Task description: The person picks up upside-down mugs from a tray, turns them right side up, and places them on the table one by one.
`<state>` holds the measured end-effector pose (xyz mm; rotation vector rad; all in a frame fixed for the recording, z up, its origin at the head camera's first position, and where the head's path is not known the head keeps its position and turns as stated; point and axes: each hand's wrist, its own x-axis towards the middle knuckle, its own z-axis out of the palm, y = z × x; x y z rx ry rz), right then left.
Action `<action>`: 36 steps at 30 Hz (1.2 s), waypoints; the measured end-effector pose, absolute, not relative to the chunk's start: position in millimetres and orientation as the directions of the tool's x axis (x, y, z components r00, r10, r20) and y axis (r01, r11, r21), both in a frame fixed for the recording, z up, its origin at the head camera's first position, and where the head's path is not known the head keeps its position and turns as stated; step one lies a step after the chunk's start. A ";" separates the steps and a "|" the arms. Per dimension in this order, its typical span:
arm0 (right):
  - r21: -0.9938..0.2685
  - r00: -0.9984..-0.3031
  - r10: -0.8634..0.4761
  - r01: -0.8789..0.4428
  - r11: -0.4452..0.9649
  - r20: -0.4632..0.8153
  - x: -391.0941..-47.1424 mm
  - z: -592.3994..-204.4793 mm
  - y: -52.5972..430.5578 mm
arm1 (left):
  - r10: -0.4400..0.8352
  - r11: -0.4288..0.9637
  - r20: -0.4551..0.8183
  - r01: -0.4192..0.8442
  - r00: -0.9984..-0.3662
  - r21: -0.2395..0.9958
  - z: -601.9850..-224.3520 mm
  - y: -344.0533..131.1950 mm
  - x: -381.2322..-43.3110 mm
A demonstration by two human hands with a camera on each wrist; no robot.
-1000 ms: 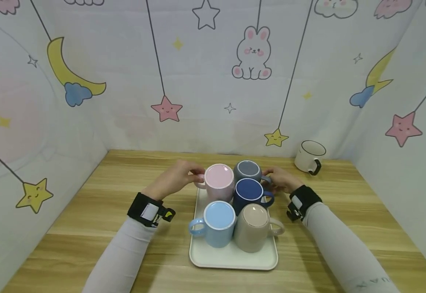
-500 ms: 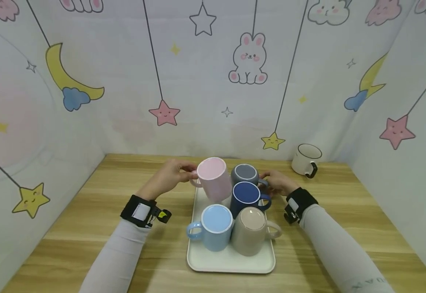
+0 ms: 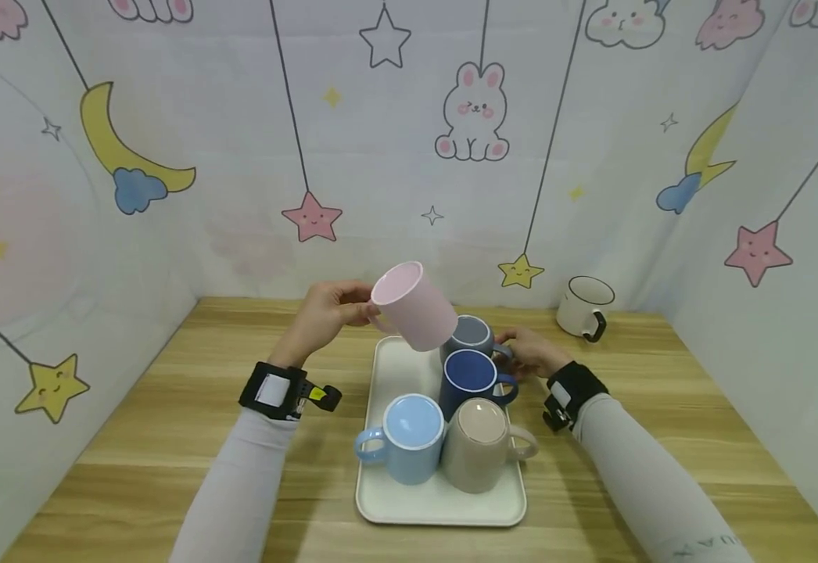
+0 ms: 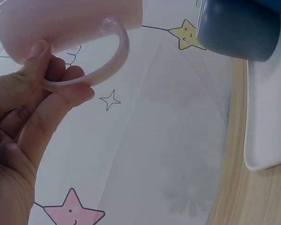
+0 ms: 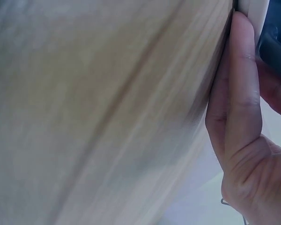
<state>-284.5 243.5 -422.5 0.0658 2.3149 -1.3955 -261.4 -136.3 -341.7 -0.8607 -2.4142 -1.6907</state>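
Note:
In the head view my left hand [image 3: 322, 320] pinches the handle of a pink mug [image 3: 417, 309], which hangs tilted above a white tray [image 3: 440, 512]. The left wrist view shows thumb and fingers closed on that handle. On the tray, bottoms up, stand a grey mug [image 3: 471, 332], a dark blue mug [image 3: 470, 374], a light blue mug [image 3: 414, 438] and a beige mug [image 3: 478, 450]. My right hand [image 3: 532, 352] rests by the grey mug's handle. In the right wrist view its straight fingers [image 5: 243, 79] lie along the tray's side; the thumb is partly hidden.
A white enamel mug [image 3: 585, 307] with a black handle stands upright at the back right of the wooden table [image 3: 191, 391]. Patterned white cloth [image 3: 240, 156] hangs behind the table and along both sides.
My left hand has lifted the pink mug off the tray and tipped it, base toward the left. The right hand and the other mugs stay about where they were.

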 end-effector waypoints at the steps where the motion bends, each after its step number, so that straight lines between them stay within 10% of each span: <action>1: -0.831 -0.905 -0.175 0.262 0.491 -0.388 -284.7 -422.4 243.3 | 0.399 0.225 0.368 0.478 -0.840 0.849 -341.8 -135.2 -262.4; 36: -0.831 -0.904 -0.163 0.277 0.482 -0.395 -283.5 -421.2 243.0 | 0.198 -0.351 0.389 0.305 -0.900 0.885 -353.9 -97.4 -268.5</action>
